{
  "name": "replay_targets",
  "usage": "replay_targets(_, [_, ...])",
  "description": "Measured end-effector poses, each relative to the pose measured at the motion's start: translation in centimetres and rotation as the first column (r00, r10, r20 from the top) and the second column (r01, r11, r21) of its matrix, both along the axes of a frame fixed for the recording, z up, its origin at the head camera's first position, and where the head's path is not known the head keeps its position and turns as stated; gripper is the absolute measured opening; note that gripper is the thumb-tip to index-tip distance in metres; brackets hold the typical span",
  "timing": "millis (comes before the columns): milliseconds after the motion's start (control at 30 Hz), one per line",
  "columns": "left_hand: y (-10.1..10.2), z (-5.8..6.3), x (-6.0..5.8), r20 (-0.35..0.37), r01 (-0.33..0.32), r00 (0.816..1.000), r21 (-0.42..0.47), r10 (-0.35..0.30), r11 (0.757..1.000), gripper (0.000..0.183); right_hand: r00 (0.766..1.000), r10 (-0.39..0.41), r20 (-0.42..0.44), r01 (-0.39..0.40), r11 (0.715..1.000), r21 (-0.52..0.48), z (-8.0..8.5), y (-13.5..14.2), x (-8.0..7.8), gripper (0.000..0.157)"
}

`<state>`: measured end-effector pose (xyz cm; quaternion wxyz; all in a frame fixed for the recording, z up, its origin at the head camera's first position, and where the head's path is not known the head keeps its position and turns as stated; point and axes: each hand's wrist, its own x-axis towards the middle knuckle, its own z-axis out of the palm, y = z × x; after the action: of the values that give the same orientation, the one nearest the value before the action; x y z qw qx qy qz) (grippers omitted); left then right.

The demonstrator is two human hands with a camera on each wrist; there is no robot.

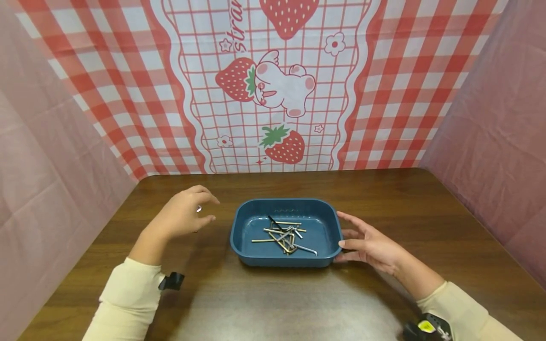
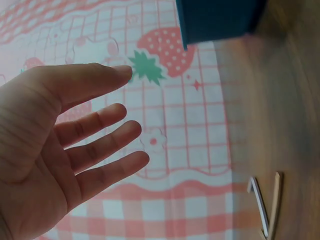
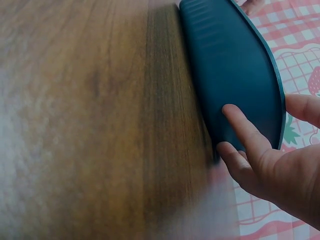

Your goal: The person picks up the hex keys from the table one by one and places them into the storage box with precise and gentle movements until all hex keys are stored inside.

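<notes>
A blue rectangular tray [image 1: 251, 260] stands on the table, with a heap of brass, silver and black hex keys [image 1: 281, 234] in its middle. To its left hovers my left hand [image 1: 183, 213], thumb and fingers spread apart with nothing between them. In the left wrist view, a silver hex key [image 2: 259, 202] and a brass hex key [image 2: 275, 200] lie side by side on the table near that hand; the hand mostly hides them in the head view. My right hand [image 1: 371, 246] rests its extended fingertips against the outside of the tray's right wall, fingers [image 3: 245, 130] spread along it.
The brown wooden table [image 1: 273, 303] extends around the tray. A red-and-white strawberry-print cloth [image 1: 273, 94] hangs along its back edge, and pink cloths [image 1: 490, 142] hang at both sides. Black straps with devices [image 1: 428, 327] sit on both sleeves.
</notes>
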<state>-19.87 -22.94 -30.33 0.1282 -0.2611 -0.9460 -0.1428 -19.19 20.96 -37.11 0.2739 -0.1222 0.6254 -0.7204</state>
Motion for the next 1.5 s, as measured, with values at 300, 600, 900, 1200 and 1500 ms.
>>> replay_targets(300, [-2.4, -1.0, -0.8, 0.016, -0.021, 1.000, -0.015, 0.021, 1.000, 0.024, 1.000, -0.006, 0.002, 0.006, 1.000, -0.001, 0.0, 0.0, 0.1, 0.087])
replay_targets(600, [-4.3, -2.3, -1.5, 0.093, -0.108, 0.990, 0.043, 0.104, 0.993, 0.023, 1.000, -0.007, 0.001, 0.007, 1.000, -0.005, -0.1, 0.1, 0.2, 0.086])
replay_targets(900, [-6.1, -3.5, -2.7, 0.176, -0.294, 0.941, -0.006, 0.290, 0.956, 0.031, 1.000, -0.006, -0.002, 0.006, 1.000, -0.003, 0.0, 0.1, 0.2, 0.086])
replay_targets(1200, [-7.1, -4.6, -3.3, 0.307, -0.443, 0.846, -0.049, 0.435, 0.895, 0.044, 1.000, -0.003, -0.003, 0.003, 1.000, -0.009, -0.1, 0.1, 0.2, 0.086])
replay_targets(1500, [-6.6, -5.0, -3.5, 0.493, -0.475, 0.745, -0.082, 0.450, 0.876, 0.045, 1.000, 0.004, -0.007, -0.004, 1.000, -0.010, -0.1, 0.0, 0.0, 0.086])
